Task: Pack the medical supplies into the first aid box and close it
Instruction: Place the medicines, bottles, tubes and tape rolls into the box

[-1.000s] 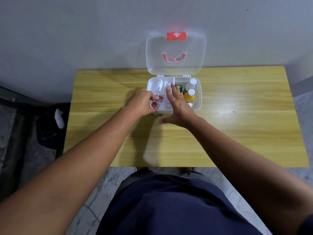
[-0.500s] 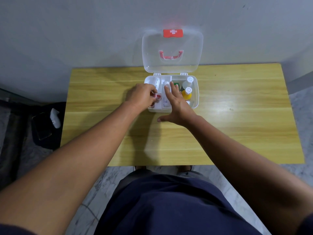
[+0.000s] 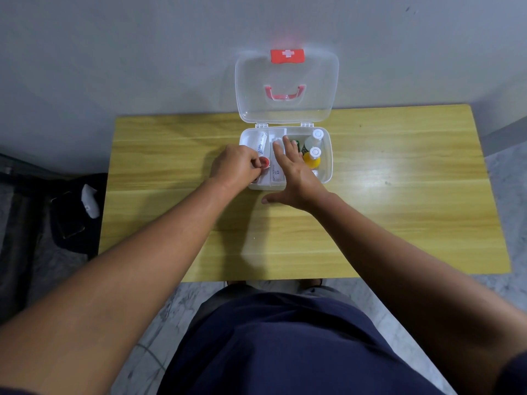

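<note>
Near table (image 3: 399, 212) edge, your forearms cross bare wood; dark bag (image 3: 75, 215) on floor left. Your left hand (image 3: 236, 166) pinches red roll (image 3: 265, 161) inside first aid box (image 3: 329, 166), left compartment; at front rim 1 s ago. Right hand (image 3: 295, 179), fingers spread, covers middle. 2 bottles (image 3: 312, 160) right. Lid (image 3: 286, 109) upright behind.

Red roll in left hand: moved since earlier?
Yes. The left hand carried the red roll from the front-left corner of the first aid box deeper in, toward the hinges.

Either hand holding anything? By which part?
Left hand pinches the small red roll by its left edge; right hand lies flat over the box, holding nothing.
</note>
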